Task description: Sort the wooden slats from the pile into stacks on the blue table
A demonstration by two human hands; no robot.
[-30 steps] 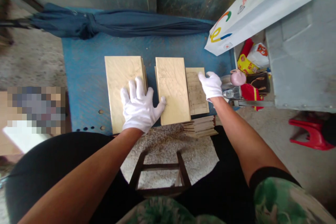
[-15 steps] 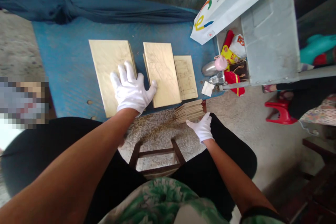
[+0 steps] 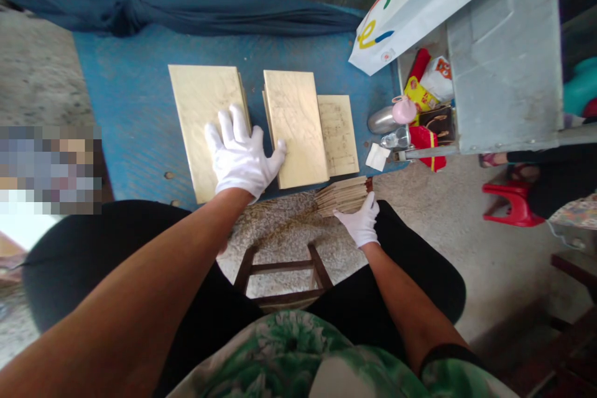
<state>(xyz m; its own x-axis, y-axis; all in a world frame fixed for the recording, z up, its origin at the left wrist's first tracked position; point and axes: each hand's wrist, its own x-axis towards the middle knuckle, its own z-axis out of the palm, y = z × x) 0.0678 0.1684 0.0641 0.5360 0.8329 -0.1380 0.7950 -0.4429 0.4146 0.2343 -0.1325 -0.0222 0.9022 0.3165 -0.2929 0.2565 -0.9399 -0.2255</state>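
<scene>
My left hand (image 3: 240, 158), in a white glove, lies flat with fingers spread across the left stack of golden sheets (image 3: 203, 118), its thumb touching the middle stack (image 3: 293, 124). A smaller, duller sheet (image 3: 339, 134) lies right of the middle stack. All rest on a blue table (image 3: 135, 124). My right hand (image 3: 360, 221), also gloved, is down at my knee, its fingers against the near end of a fanned pile of thin sheets (image 3: 340, 194) below the table edge. Whether it grips the pile I cannot make out.
A folded dark blue umbrella (image 3: 186, 6) lies along the table's far edge. A white paper bag (image 3: 420, 0) leans at the right over a box of small items, with a metal flask (image 3: 385, 119) and a grey metal cabinet (image 3: 504, 56). A red stool (image 3: 510, 205) and a wooden stool (image 3: 280, 273) stand on the floor.
My right hand left the small sheet on the table and dropped to the fanned pile at my knee, now touching it. My left hand stayed flat on the left stack.
</scene>
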